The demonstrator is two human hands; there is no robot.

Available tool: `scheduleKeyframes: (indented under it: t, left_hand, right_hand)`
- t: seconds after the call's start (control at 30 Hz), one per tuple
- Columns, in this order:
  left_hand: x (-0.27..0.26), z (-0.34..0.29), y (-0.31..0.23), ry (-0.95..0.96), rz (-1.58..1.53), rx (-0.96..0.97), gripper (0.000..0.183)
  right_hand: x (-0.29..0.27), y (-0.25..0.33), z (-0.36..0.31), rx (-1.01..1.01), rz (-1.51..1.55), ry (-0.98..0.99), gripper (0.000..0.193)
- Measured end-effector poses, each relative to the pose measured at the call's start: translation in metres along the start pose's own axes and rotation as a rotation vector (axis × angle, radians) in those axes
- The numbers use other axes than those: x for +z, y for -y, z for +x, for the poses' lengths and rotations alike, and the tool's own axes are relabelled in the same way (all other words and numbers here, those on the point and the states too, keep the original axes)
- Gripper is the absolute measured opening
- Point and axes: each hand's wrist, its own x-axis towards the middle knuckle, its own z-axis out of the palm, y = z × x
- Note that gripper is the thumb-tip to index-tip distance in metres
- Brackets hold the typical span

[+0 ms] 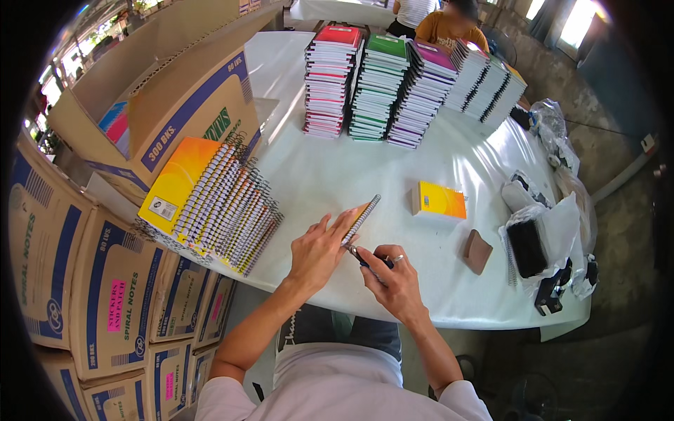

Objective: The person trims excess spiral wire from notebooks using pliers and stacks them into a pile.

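My left hand (317, 254) lies over a small spiral notebook (362, 219) and grips it near the table's front edge. Its wire coil runs slantwise, up and to the right. My right hand (394, 282) is closed around a pair of dark-handled pliers (366, 258), whose metal jaws meet the coil's lower end. Most of the notebook's cover is hidden under my left hand. To the left lies a large pile of yellow-orange spiral notebooks (228, 203) with their coils facing right. Right of my hands stands a small stack of yellow-covered paper blocks (441, 201) showing no coil.
Tall stacks of red (330, 84), green (379, 88) and purple notebooks (425, 91) line the table's far side. An open cardboard box (203, 105) stands at left, above several closed cartons (116, 302). A brown block (477, 251) and plastic-wrapped black items (526, 249) lie right. A person (453, 31) sits opposite.
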Motion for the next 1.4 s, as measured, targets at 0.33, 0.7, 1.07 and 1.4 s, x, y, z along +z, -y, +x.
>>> scheduleKeyframes:
  t: [0.33,0.7,1.07,1.4]
  left_hand:
    - [-0.020,0.005,-0.001,-0.093,0.016,0.051,0.059]
    - [-0.051,0.009,0.004,-0.113,0.154,0.077,0.057]
    - [-0.239,0.009,0.011,-0.326,0.370,-0.058,0.054]
    - [-0.257,0.003,0.051,-0.277,-0.177,0.417,0.050]
  right_hand:
    - [-0.010,0.011,0.015,-0.014,0.030,0.030,0.038]
    - [-0.026,0.015,0.038,0.401,0.816,0.364,0.032]
    - [-0.021,-0.067,0.046,0.283,0.251,0.252,0.021]
    - [0.005,0.029,0.111,0.234,1.219,0.069,0.054]
